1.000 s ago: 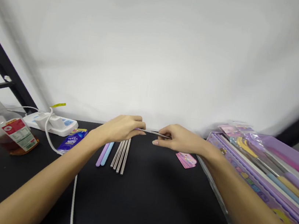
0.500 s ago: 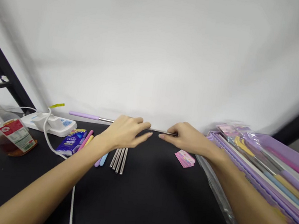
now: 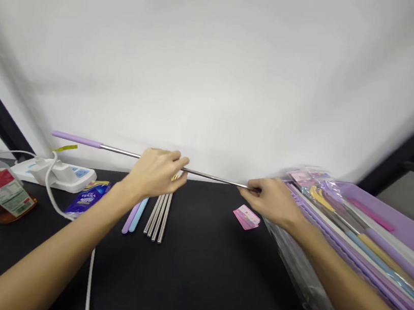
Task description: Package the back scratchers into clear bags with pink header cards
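A slim telescopic metal rod (image 3: 211, 177) with a purple grip (image 3: 78, 139) is held out lengthwise above the table, sloping slightly down to the right. My left hand (image 3: 158, 171) is closed around its middle, fingers loosely curled. At the thin right end, my right hand (image 3: 272, 199) pinches the rod; its tip is hidden in the fingers. Below my left hand lie several steel tubes (image 3: 158, 217), with a purple stick (image 3: 130, 218) and a light blue stick (image 3: 138, 215) beside them. Small pink cards (image 3: 246, 217) lie near my right hand.
On the right stands a purple bin (image 3: 387, 213) with wrapped, coloured-handled rods (image 3: 379, 246), and clear plastic (image 3: 301, 276) alongside. To the left are a bottle (image 3: 5, 193), a power strip (image 3: 80, 178) with a white cable (image 3: 90, 282), and a blue tissue pack (image 3: 87, 197). A white wall (image 3: 218, 74) rises behind.
My hands have moved further apart, and more of the thin rod shows between them. The purple-grip end has shifted left and up. My head view has turned slightly.
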`<state>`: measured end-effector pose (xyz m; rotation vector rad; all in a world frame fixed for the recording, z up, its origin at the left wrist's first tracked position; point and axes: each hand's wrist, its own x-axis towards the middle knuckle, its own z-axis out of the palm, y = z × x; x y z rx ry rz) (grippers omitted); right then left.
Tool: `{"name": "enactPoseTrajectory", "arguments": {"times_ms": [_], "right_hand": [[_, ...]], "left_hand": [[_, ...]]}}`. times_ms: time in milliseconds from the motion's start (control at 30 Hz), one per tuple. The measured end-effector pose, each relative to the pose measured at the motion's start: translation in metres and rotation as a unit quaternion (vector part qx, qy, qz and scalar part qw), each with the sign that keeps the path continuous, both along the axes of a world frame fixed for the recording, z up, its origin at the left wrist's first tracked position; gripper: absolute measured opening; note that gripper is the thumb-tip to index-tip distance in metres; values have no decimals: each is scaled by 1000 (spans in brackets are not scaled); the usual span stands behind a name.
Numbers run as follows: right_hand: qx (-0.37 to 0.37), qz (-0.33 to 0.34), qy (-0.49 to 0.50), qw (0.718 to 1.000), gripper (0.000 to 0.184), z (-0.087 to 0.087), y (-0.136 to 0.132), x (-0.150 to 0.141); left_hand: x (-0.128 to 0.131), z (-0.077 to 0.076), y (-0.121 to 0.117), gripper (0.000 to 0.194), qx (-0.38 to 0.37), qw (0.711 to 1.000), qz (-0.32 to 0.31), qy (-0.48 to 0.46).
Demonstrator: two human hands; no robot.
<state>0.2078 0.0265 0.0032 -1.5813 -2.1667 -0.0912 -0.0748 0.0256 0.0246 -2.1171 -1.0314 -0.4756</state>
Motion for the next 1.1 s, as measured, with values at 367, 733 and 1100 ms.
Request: {"name": "enactPoseTrajectory", "arguments": {"times_ms": [367, 733, 1100], "right_hand": [[42, -123, -134, 982, 31, -9, -7, 14], [24, -198, -79, 977, 44, -9, -13, 1], [25, -181, -178, 967, 48, -8, -9, 19]], "left_hand": [[-45, -1, 17, 27, 60, 997, 50, 0], [19, -16, 1, 20, 68, 994, -77, 23], [-15, -11, 10, 20, 35, 999, 19, -3]]}}
